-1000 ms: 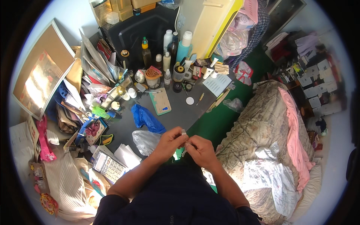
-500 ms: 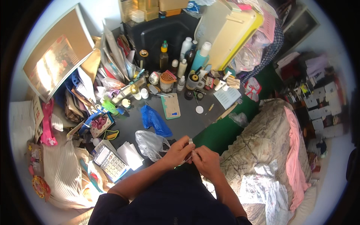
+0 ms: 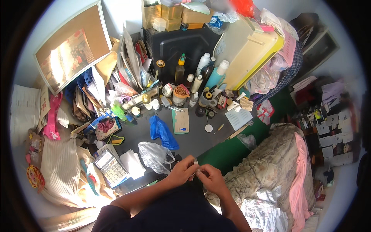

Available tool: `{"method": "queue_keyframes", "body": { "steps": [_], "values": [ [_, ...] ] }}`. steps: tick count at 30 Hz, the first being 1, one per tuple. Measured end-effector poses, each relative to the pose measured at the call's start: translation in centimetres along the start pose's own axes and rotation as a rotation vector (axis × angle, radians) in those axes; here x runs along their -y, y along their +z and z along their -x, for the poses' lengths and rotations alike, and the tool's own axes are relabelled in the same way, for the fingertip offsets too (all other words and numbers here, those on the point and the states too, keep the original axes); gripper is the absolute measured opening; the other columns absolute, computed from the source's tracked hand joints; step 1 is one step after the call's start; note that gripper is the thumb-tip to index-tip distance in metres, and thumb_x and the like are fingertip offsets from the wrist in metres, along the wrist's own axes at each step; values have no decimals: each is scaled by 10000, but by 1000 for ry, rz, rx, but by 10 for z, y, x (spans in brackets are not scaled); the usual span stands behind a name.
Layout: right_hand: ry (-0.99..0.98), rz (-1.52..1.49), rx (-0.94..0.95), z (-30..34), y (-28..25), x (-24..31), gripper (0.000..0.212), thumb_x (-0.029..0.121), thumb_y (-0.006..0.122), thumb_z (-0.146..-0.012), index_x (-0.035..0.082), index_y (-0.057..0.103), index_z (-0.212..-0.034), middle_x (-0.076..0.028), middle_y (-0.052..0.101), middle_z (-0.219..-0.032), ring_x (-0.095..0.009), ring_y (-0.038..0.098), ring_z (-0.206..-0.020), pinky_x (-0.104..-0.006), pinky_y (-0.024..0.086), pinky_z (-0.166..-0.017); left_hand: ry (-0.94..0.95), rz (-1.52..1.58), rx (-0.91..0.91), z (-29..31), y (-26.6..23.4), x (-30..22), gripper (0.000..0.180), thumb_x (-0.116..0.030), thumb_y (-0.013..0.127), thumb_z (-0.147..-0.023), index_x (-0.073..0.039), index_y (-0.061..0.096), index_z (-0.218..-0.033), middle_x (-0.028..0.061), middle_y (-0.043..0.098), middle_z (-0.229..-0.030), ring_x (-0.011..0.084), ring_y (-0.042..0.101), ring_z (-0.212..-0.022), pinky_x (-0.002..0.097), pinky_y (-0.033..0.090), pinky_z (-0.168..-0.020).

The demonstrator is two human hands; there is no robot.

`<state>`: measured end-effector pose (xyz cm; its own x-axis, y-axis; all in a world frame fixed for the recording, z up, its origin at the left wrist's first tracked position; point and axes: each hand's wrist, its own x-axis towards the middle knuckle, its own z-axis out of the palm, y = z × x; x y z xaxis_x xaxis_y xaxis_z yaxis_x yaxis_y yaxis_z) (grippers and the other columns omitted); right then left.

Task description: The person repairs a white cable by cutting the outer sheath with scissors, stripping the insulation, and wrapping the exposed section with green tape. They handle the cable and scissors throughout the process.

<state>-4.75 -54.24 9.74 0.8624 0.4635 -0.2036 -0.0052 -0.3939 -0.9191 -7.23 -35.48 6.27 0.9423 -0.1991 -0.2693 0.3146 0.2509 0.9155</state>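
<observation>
My left hand (image 3: 183,171) is closed around a thin white cable (image 3: 170,163), which loops out beside it. A small pale plug-like end (image 3: 195,161) sticks up between its thumb and fingers; it looks like a USB plug, but is small. My right hand (image 3: 210,178) meets the left in front of my body, its thumb and fingers pinched at the same spot on the cable. Part of the cable is hidden by the fingers. Just left of the hands lies a crumpled clear plastic bag (image 3: 152,156), with a blue plastic bag (image 3: 164,133) beyond it.
On the dark desk (image 3: 193,143) lie a green-edged card (image 3: 181,120), a calculator (image 3: 110,165) and folded white paper (image 3: 132,164). Several bottles, including a turquoise one (image 3: 217,75), stand at the back. A patterned bedspread (image 3: 255,162) with a pink cloth (image 3: 295,181) is on the right.
The view has tilted, so the desk and hands sit lower in the picture. Both hands stay together on the cable, with the plug-like end still upright between them.
</observation>
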Motion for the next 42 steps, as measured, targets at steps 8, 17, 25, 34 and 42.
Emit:
{"method": "queue_keyframes", "body": {
  "steps": [8,17,25,34,42],
  "values": [
    [-110,138,25,-15,-30,-8,180,177,717,-934,16,649,-979,-119,656,-842,-253,649,-700,-361,500,-643,-18,-91,-124,-16,26,11,144,-170,596,-1039,-38,542,-1020,35,608,-769,85,600,-608,244,471,-540],
    [-159,225,306,-39,-81,-16,200,209,693,-942,17,641,-962,-148,656,-891,-327,662,-748,-396,509,-666,-63,-137,-248,-29,59,-8,149,-174,633,-1011,-35,580,-994,39,605,-787,98,612,-626,262,482,-560],
    [-89,25,357,-45,-85,-25,196,174,729,-929,26,692,-1052,-70,650,-861,-150,655,-767,-309,509,-692,247,-375,-433,-34,77,12,237,-147,617,-1027,1,577,-1207,96,644,-1076,139,690,-769,293,574,-694],
    [-86,-81,463,-45,-95,-33,145,130,710,-954,-13,727,-940,-23,626,-812,-87,570,-718,-281,445,-634,60,-98,-410,-22,95,3,128,-191,585,-1060,-64,584,-1080,14,616,-808,75,586,-640,240,456,-547],
    [-311,130,509,-53,-102,-24,168,153,668,-957,-13,677,-929,-100,631,-814,-198,618,-725,-320,477,-666,67,-40,-530,-16,102,2,145,-206,582,-1064,-71,564,-1012,-16,565,-727,52,504,-583,229,389,-506]
  ]
}}
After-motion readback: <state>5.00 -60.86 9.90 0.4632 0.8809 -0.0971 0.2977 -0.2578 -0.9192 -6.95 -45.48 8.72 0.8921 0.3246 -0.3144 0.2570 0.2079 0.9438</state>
